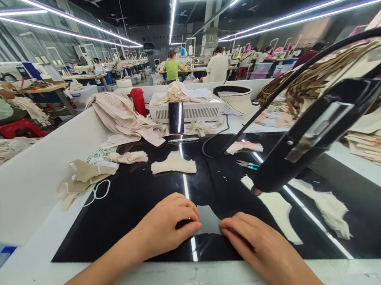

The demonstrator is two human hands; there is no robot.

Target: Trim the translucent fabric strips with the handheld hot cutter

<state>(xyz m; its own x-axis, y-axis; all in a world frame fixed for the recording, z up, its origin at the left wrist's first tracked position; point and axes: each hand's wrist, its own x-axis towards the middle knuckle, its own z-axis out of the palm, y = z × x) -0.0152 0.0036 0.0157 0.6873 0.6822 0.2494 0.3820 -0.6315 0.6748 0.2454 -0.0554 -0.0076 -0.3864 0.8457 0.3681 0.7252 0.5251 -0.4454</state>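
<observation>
A small translucent greyish sheet piece [208,220] with curved edges is stretched between my two hands, low over the glossy black mat. My left hand [171,221] pinches its left edge between thumb and fingers. The right edge is pinched by my right hand [251,240], its fingers bent together. Beyond them a cream fabric piece [173,163] lies on the mat. Right of my right hand rest a pale cut piece [279,212] and a stack of cream pieces [327,209].
A black hand-held machine [312,134] on a cable hangs at the right over the mat [124,226]. Behind it lie teal-handled snips [249,165]. A phone [176,117] leans on a white vented box [187,111]. Scissors with white loops [100,190] lie left. Co-workers sit farther off.
</observation>
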